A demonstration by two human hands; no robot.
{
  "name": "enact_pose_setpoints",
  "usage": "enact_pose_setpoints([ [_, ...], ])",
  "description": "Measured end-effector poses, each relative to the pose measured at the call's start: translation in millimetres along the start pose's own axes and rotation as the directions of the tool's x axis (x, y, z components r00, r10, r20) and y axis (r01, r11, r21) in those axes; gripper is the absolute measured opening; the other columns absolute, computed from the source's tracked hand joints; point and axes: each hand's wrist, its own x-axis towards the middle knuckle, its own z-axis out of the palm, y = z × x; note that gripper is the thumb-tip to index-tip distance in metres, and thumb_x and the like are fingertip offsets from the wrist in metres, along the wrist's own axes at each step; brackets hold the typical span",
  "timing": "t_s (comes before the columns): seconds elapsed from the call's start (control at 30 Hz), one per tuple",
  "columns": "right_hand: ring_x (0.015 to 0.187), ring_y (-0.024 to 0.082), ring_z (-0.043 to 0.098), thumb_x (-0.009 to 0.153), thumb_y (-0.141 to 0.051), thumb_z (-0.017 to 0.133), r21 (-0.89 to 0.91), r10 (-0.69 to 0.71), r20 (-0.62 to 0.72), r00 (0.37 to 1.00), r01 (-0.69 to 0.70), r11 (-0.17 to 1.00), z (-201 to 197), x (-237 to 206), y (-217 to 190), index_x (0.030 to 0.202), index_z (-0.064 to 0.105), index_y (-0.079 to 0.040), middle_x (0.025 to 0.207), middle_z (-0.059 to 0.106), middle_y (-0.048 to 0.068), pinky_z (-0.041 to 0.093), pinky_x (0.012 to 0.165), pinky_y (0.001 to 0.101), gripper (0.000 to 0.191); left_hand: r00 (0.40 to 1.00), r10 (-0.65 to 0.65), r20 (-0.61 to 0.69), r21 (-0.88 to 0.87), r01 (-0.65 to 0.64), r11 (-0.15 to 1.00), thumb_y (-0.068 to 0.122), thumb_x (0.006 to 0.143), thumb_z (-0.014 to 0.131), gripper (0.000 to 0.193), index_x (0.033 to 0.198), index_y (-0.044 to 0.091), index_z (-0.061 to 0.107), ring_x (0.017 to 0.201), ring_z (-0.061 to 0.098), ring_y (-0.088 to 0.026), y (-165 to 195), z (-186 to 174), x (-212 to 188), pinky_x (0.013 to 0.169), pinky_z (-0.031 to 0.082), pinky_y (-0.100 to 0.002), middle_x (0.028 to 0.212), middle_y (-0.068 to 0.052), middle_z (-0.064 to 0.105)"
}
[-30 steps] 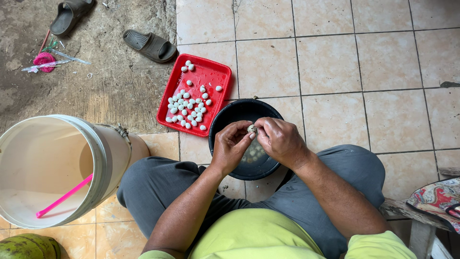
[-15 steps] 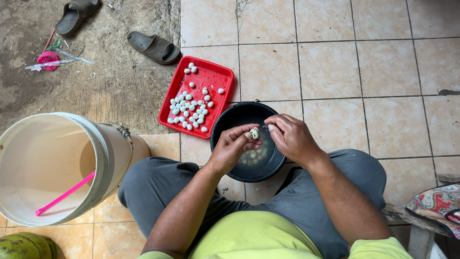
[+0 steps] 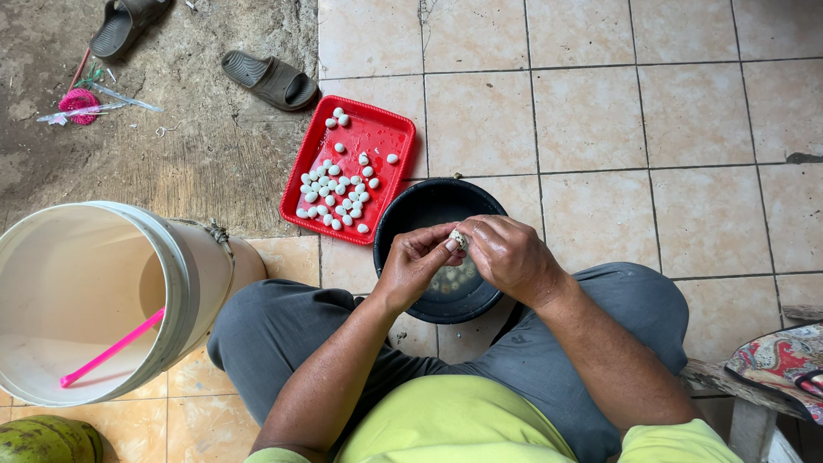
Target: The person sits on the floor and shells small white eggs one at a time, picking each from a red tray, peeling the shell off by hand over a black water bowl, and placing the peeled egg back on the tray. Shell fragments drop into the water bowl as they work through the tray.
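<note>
— Over the black bowl (image 3: pixel 429 206), what do the hands hold?
— Both pinch one small pale egg-like piece (image 3: pixel 459 239): left hand (image 3: pixel 413 267) and right hand (image 3: pixel 512 255) have their fingertips pressed together on it, just above the bowl's rim.
— And inside the bowl?
— More pale round pieces in water, mostly hidden under the hands.
— Other containers?
— Touching the bowl, a red tray (image 3: pixel 381 141) carries many white peeled pieces. At left, a white bucket (image 3: pixel 184 283) lies tilted, a pink stick (image 3: pixel 111 349) inside.
— Anything hard to make out?
— A green fruit (image 3: pixel 43 439) and a patterned cloth (image 3: pixel 776 356) are cut off at the edges; two sandals (image 3: pixel 267 81) lie on the concrete.
</note>
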Motion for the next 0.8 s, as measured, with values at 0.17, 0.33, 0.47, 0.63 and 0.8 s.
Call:
enact_pose_setpoints([
  [0.17, 0.089, 0.032, 0.074, 0.087, 0.004, 0.069, -0.018, 0.018, -0.021, 1.000, -0.018, 1.000, 3.6, -5.3, 1.8, 0.102, 0.063, 0.003, 0.097, 0.072, 0.016, 0.061, 0.076, 0.0393, 0.016, 0.999, 0.051, -0.009, 0.011, -0.051, 0.999, 0.013, 0.102, 0.067, 0.038, 0.136, -0.004, 0.064, 0.101, 0.072, -0.014, -6.3, 2.8, -0.8, 0.093, 0.062, -0.032, 0.117, -0.011, 0.074],
  [0.33, 0.080, 0.029, 0.074, 0.089, 0.004, 0.068, 0.071, 0.193, 0.011, 0.981, -0.194, 0.979, 4.0, -1.0, 7.7, 0.101, 0.063, 0.001, 0.088, 0.071, 0.014, 0.059, 0.069, 0.0376, 0.013, 0.999, 0.037, 0.012, -0.078, -0.036, 0.996, 0.011, 0.103, 0.065, 0.039, 0.138, -0.004, 0.062, 0.103, 0.072, -0.016, -7.7, 0.7, 0.3, 0.095, 0.061, -0.033, 0.117, -0.012, 0.074],
  [0.47, 0.084, 0.026, 0.076, 0.090, 0.008, 0.063, 0.205, 0.238, -0.025, 0.971, -0.228, 0.952, -6.6, 2.2, 10.1, 0.106, 0.067, 0.001, 0.094, 0.073, 0.014, 0.062, 0.075, 0.0347, 0.018, 0.999, 0.028, 0.026, -0.094, -0.026, 0.995, 0.011, 0.105, 0.062, 0.039, 0.141, -0.004, 0.061, 0.102, 0.072, -0.017, -6.1, -3.5, -0.6, 0.094, 0.061, -0.034, 0.115, -0.012, 0.073],
  [0.63, 0.086, 0.028, 0.075, 0.088, 0.000, 0.074, 0.216, 0.088, 0.000, 0.996, -0.086, 0.973, -7.8, 1.4, 1.3, 0.102, 0.070, 0.000, 0.097, 0.074, 0.015, 0.061, 0.073, 0.0356, 0.015, 0.999, 0.039, 0.028, -0.084, -0.036, 0.996, 0.013, 0.104, 0.062, 0.039, 0.140, -0.002, 0.061, 0.103, 0.072, -0.014, -7.2, -1.9, 0.6, 0.094, 0.061, -0.032, 0.119, -0.009, 0.074],
  [0.8, 0.087, 0.030, 0.076, 0.088, 0.002, 0.071, 0.098, 0.048, 0.020, 0.999, -0.050, 0.994, -5.4, 1.9, 2.5, 0.104, 0.069, 0.001, 0.097, 0.075, 0.016, 0.062, 0.073, 0.0365, 0.016, 0.997, 0.070, -0.013, 0.061, -0.069, 0.996, 0.010, 0.101, 0.068, 0.038, 0.137, -0.002, 0.064, 0.098, 0.072, -0.013, -6.7, -0.3, -0.9, 0.090, 0.061, -0.030, 0.110, -0.010, 0.075],
])
